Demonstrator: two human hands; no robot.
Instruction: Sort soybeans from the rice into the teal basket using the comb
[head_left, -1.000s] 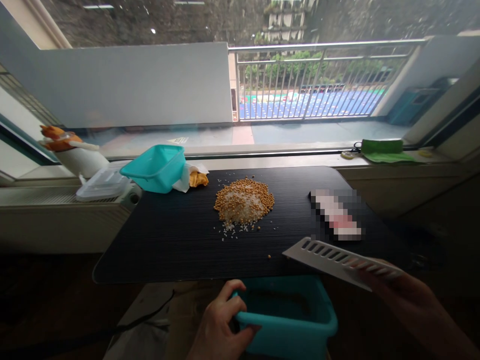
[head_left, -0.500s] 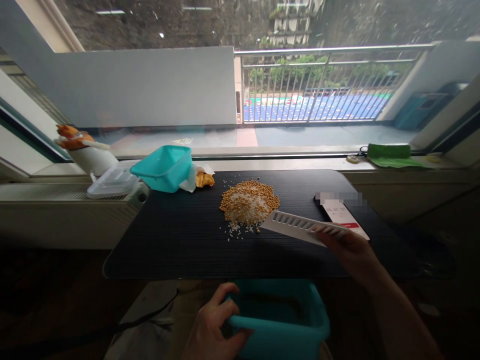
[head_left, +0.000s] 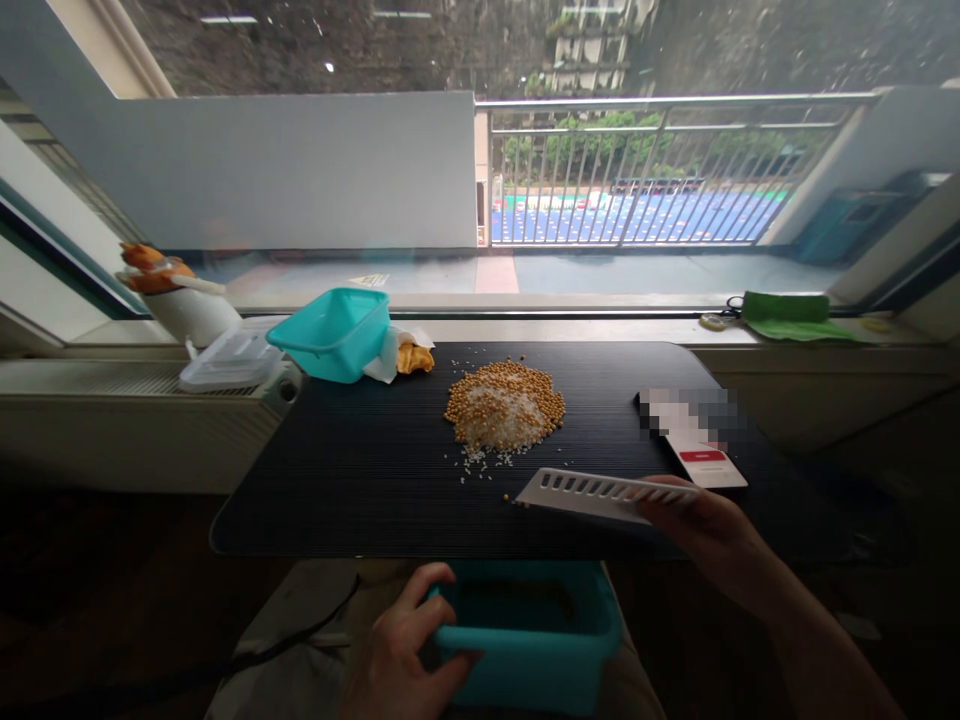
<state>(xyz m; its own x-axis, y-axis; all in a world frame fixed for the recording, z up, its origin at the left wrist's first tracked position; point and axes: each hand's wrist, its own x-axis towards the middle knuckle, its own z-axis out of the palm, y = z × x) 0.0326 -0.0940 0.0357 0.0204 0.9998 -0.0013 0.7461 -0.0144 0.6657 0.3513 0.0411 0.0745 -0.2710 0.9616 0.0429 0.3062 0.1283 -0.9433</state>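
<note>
Below the table's front edge, my left hand (head_left: 412, 640) grips the left rim of a turquoise plastic bin (head_left: 536, 665), fingers over the edge and thumb outside. My right hand (head_left: 701, 525) holds one end of a white slotted plastic strip (head_left: 589, 492), which reaches leftward low over the black table (head_left: 337, 480). Whether its lower edge touches the tabletop I cannot tell. A few yellow beans lie by its left tip. Behind it is a pile of yellow soybeans (head_left: 517, 380) mixed with white rice-like grains (head_left: 499, 420), some scattered in front. The bin's inside is dark.
A second turquoise bin (head_left: 334, 335) stands at the back left, beside a crumpled orange cloth (head_left: 415, 358) with white wrapping. At the right lies a phone (head_left: 697, 455). On the sill are a green cloth (head_left: 787, 315) and a clear lid (head_left: 229, 360).
The slotted strip has come away from the pile toward the table's front edge, with a few beans at its tip. My left hand and the bin have shifted slightly left.
</note>
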